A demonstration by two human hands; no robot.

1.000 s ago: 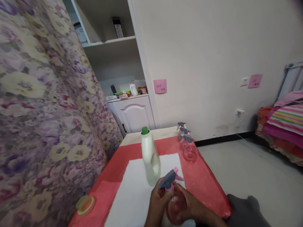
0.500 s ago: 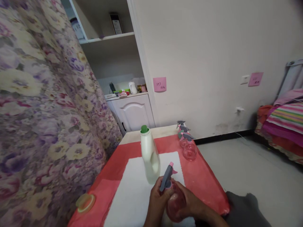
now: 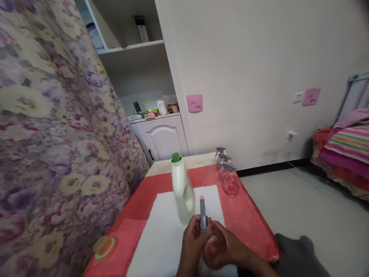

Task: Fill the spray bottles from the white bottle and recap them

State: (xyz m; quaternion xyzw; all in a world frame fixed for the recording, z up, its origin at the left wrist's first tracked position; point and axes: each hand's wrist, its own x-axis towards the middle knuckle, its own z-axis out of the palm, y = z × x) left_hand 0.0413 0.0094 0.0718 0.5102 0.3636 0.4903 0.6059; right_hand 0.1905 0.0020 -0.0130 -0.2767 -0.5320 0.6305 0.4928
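Low in the view, a pink see-through spray bottle [image 3: 213, 252] is held between my two hands. The fingers of my left hand [image 3: 191, 240] close round the neck and the grey trigger head [image 3: 203, 215], whose pink nozzle points away from me. My right hand [image 3: 232, 246] wraps the round body from the right. Just beyond stands a pale green jug [image 3: 183, 192] with a handle; something green shows in its uncapped mouth. Where the head meets the bottle is partly hidden by my fingers.
More spray bottles [image 3: 231, 185] stand in a row at the table's right edge. A white sheet [image 3: 158, 231] covers part of the red tablecloth [image 3: 248, 227]. A yellowish round lid [image 3: 104, 247] lies at the left edge, near the floral curtain [image 3: 66, 161].
The grey trigger head has turned on the bottle: its nozzle and trigger pointed up to the right before, and the nozzle now points straight away. The jug has not moved.
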